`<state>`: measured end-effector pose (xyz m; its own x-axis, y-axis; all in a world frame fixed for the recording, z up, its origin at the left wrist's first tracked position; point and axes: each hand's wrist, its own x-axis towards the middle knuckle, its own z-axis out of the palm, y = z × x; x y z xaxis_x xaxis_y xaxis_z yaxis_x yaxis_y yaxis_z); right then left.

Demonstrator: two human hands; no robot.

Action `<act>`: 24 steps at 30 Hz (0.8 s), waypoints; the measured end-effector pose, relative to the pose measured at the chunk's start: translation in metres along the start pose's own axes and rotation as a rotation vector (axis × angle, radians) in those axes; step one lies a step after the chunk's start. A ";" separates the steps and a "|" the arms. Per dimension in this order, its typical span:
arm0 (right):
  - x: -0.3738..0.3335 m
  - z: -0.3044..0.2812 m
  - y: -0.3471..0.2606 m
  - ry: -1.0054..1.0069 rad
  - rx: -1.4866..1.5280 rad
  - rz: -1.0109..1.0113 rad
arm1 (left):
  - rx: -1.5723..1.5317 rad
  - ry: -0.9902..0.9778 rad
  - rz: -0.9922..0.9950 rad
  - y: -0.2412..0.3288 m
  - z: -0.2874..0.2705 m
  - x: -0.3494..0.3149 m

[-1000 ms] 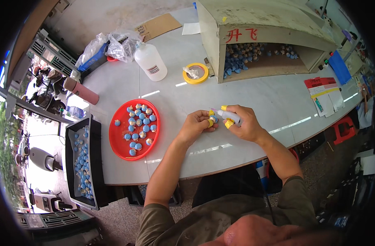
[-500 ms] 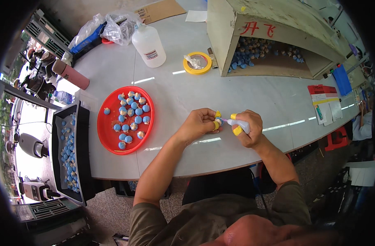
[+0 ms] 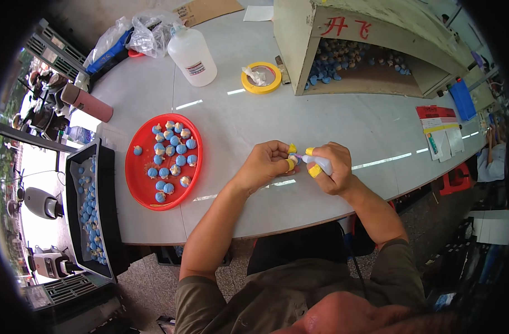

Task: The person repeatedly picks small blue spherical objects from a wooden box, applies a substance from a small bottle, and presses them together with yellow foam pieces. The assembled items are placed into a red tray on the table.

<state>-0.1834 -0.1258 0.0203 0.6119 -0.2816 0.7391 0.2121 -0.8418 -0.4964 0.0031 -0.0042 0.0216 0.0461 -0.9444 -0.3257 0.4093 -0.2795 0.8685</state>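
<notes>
My left hand pinches a small round blue-and-cream piece between thumb and fingertips, which are wrapped in yellow tape. My right hand, with yellow tape on its thumb and a finger, closes around a small whitish squeeze bottle. The bottle's nozzle points left and meets the piece or nearly so; the fingers hide the exact contact. To the left of my hands, a round red tray holds several blue shell-like balls with cream parts.
A black bin of similar pieces stands at the left edge. Farther back are a large translucent bottle, a yellow tape roll and a pink flask. At back right, an open-fronted box holds more pieces.
The squeeze bottle has tilted a little in my right hand, its nozzle still at the piece. My left hand keeps its pinch. The whole view has shifted slightly.
</notes>
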 end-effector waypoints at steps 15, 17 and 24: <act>0.002 -0.003 -0.004 -0.046 -0.125 -0.112 | -0.073 0.079 -0.011 0.003 0.000 0.000; 0.001 -0.002 -0.004 -0.041 -0.135 -0.110 | -0.069 0.077 -0.012 0.003 0.001 0.001; 0.002 -0.001 -0.004 -0.007 -0.131 -0.138 | -0.070 0.071 -0.009 0.000 0.001 0.002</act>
<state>-0.1836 -0.1238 0.0239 0.5891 -0.1565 0.7927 0.1939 -0.9250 -0.3268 0.0027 -0.0061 0.0218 0.1056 -0.9264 -0.3614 0.4727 -0.2729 0.8379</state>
